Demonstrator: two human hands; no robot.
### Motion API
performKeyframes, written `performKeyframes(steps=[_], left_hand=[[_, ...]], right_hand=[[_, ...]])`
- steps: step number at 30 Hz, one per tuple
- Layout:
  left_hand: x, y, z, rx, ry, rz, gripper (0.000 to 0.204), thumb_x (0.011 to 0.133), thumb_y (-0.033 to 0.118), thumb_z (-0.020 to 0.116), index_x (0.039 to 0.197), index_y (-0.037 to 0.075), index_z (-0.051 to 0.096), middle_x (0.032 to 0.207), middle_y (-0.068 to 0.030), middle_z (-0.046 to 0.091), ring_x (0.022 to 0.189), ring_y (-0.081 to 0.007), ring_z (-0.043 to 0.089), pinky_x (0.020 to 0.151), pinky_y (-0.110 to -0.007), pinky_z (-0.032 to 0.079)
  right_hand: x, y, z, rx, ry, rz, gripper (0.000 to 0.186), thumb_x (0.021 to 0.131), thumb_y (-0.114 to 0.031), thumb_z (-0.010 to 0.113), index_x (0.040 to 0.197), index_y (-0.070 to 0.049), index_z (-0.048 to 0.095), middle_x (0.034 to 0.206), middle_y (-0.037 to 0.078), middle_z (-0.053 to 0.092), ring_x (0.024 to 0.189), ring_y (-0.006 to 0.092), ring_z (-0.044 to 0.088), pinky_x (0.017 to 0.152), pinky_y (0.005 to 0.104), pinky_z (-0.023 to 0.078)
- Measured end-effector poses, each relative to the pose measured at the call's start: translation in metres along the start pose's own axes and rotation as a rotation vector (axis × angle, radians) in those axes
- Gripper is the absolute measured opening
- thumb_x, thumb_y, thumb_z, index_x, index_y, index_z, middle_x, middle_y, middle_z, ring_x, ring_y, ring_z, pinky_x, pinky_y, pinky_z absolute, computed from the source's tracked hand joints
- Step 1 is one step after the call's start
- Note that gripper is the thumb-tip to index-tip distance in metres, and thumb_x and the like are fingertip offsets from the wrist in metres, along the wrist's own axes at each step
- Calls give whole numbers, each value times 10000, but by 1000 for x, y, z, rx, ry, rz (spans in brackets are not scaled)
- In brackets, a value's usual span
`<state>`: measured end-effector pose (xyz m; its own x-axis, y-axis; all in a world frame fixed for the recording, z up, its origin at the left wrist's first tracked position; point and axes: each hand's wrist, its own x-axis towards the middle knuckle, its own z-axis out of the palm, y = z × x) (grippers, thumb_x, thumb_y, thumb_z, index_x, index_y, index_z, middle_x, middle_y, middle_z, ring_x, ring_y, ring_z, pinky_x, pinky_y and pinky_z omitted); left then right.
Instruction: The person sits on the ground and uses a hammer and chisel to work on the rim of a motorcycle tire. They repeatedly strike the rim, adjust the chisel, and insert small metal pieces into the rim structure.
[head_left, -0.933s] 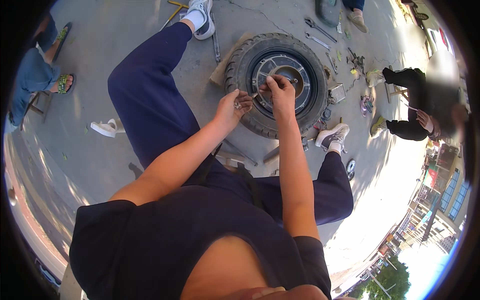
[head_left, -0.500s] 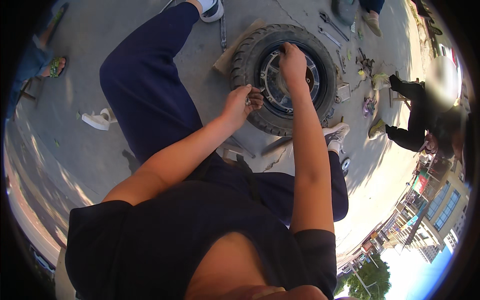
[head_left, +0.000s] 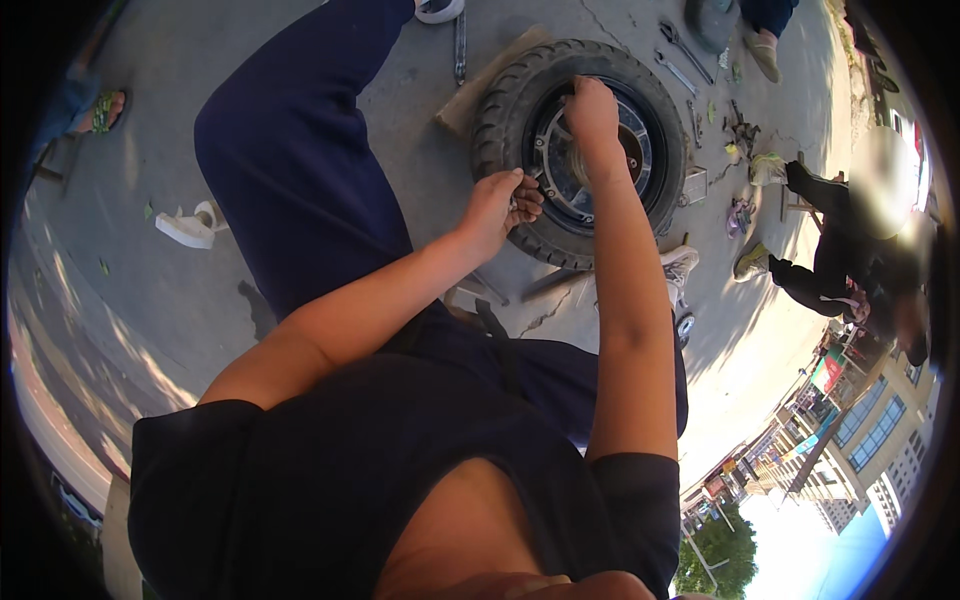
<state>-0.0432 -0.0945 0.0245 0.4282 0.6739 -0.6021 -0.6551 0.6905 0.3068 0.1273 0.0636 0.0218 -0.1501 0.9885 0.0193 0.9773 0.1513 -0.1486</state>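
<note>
A wheel with a black knobbly tyre (head_left: 497, 130) lies flat in front of me, propped on wooden blocks. Inside it shows a metal hub (head_left: 562, 160) with several bolt holes around its ring. My right hand (head_left: 594, 115) is over the far part of the hub, fingertips pinched together at the ring. Whatever they hold is too small or hidden to make out. My left hand (head_left: 500, 205) hovers by the tyre's near left side, fingers curled round some small metal pieces, perhaps bolts, that I cannot see clearly.
An adjustable wrench (head_left: 684, 50) and a spanner (head_left: 677, 74) lie beyond the wheel at right. A wooden block (head_left: 458, 110) sticks out at the tyre's left. A white tape roll (head_left: 190, 228) lies at far left. A person in dark trousers (head_left: 812, 283) sits at right.
The whole view has shifted slightly, so the wheel appears a little further right. Both hands keep nearly the same places at the hub and the tyre's edge.
</note>
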Motion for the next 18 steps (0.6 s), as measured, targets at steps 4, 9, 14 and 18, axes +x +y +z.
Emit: performKeyframes(steps=[4,9,14,18], left_hand=[[1,0,-2,-17,-4,5,299,1020,281,506,1014,-2,603,895,-134,663,754,-208,651,688,-339,522],[1,-3,-1,-14,-4,-10,304,1021,276,506,1020,-13,598,894,-135,661,754,-210,651,686,-335,521],[-1,-3,3,-9,1,-4,308,1022,280,506,1014,-13,601,898,-136,659,761,-212,651,689,-340,522],[4,-4,0,-74,-21,-16,314,1022,286,498,1009,-9,605,906,-137,659,783,-221,652,720,-358,526]], right_hand=[[3,-12,-8,-79,-53,42,192,761,-122,704,917,-11,700,932,213,668,929,405,645,824,489,515],[14,-6,-8,14,-188,210,214,769,-160,717,909,1,706,985,249,679,971,411,654,848,483,527],[23,16,-14,104,-231,265,342,767,-219,746,1023,5,711,980,235,701,971,400,663,844,455,517],[14,-9,-20,-32,-253,267,350,767,-251,750,984,17,687,1029,244,681,1007,405,647,863,451,518]])
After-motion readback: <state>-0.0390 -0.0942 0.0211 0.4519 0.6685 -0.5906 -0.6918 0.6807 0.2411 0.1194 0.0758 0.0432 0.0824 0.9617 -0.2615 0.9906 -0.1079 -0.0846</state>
